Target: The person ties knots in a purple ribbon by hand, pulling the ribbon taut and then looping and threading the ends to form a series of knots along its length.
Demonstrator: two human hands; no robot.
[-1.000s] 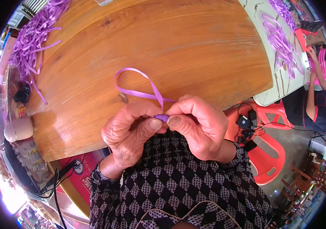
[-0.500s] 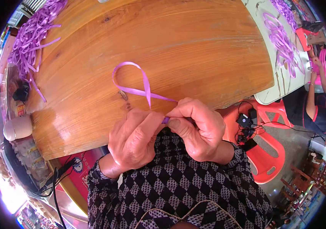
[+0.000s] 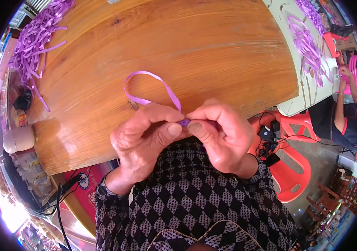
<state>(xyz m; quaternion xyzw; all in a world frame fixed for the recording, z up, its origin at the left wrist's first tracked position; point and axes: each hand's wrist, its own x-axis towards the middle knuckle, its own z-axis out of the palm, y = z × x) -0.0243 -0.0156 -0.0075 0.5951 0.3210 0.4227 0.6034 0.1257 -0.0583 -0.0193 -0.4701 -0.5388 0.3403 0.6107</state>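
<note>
A narrow purple ribbon (image 3: 146, 73) curves in a loop above the wooden table (image 3: 212, 54), and its ends run down into my fingers. My left hand (image 3: 145, 140) pinches the ribbon between thumb and forefinger. Right against it, my right hand (image 3: 224, 136) pinches the same ribbon, its thumb on top. Between the two thumb tips shows a small darker purple folded or knotted piece (image 3: 184, 122); its exact form is too small to tell. Both hands are at the table's near edge, just in front of my chequered top.
A heap of purple ribbons (image 3: 32, 48) lies at the table's left edge, by a pinkish rounded object (image 3: 19, 139). More ribbons (image 3: 306, 48) hang over a white table (image 3: 289, 106) at right. Beside me stands a red plastic stool (image 3: 293, 175) with cables; another person (image 3: 348, 121) works beyond.
My left hand has turned, so its thumb now shows and meets the right thumb. The ribbon loop has opened wider, and its loose end at the right no longer shows.
</note>
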